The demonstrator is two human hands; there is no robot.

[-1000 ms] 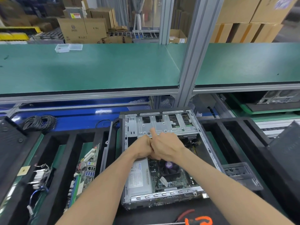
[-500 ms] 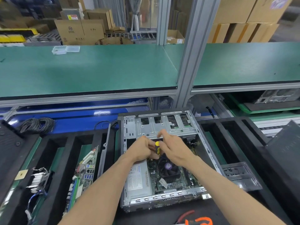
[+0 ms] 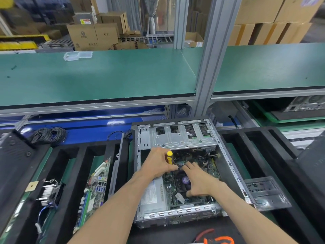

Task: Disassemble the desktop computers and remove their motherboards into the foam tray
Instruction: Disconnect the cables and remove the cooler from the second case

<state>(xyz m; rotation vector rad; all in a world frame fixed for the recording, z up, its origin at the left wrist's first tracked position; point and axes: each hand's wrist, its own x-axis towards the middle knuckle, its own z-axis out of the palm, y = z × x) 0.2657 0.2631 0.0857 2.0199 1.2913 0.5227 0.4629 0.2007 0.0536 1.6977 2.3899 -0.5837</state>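
Head view: we see the left hand gripping the screwdriver over the computer case, tip hidden; right hand spread open beside it.

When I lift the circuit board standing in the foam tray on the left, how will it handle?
The circuit board is probably stiff and light, being a thin flat panel. It stands on edge in a slot of the foam tray, so it may tip if nudged. Its raised ports and connectors look fragile; holding the edges seems safest.

Left hand gripping screwdriver, right hand inside computer case
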